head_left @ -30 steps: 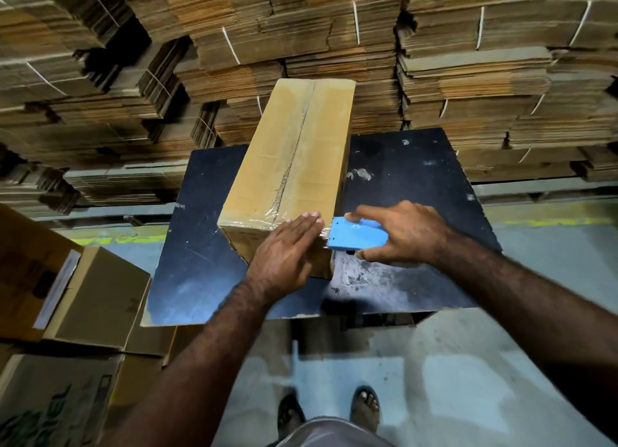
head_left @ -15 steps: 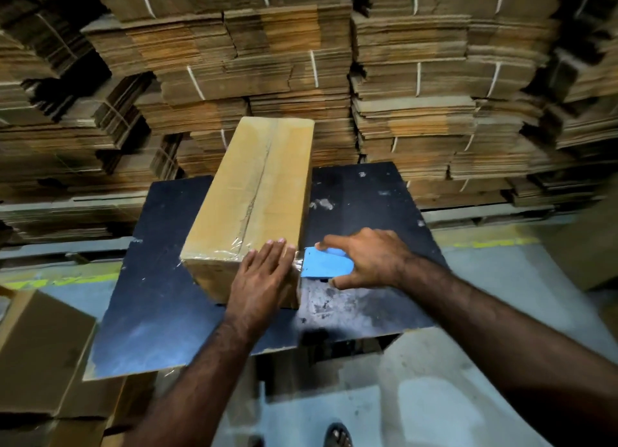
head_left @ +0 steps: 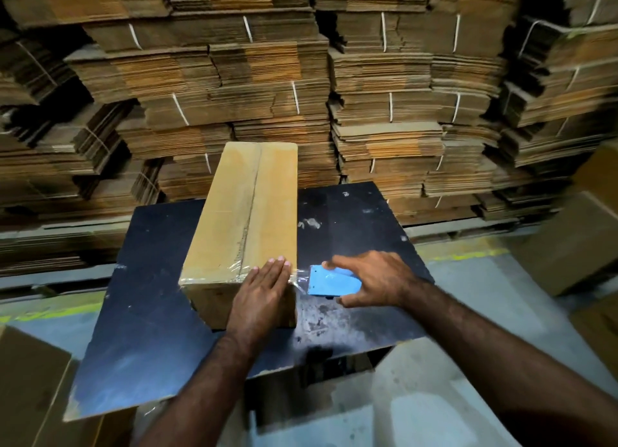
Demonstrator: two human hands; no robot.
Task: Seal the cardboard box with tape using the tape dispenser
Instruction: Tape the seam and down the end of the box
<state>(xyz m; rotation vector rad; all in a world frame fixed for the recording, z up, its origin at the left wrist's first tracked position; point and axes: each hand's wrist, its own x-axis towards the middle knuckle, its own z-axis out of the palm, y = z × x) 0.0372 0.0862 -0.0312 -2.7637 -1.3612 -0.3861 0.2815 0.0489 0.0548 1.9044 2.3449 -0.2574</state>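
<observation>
A long cardboard box (head_left: 247, 209) lies on a black table (head_left: 147, 296), its flaps closed along a centre seam. Clear tape crosses its near top edge. My left hand (head_left: 264, 292) presses flat, fingers together, on the box's near right corner over that tape. Just right of the box, my right hand (head_left: 374, 279) grips a blue tape dispenser (head_left: 331, 281). A short stretch of clear tape (head_left: 300, 277) runs from the box corner to the dispenser.
Tall stacks of tied, flattened cardboard (head_left: 384, 112) fill the whole background behind the table. Closed boxes stand on the floor at the lower left (head_left: 30, 389) and at the right (head_left: 575, 239). Grey concrete floor (head_left: 434, 413) lies below the table's near edge.
The view has swung right and tilted up. The dispenser has drawn slightly away from the box, so a bit more tape shows. My left hand stays pressed on the corner.
</observation>
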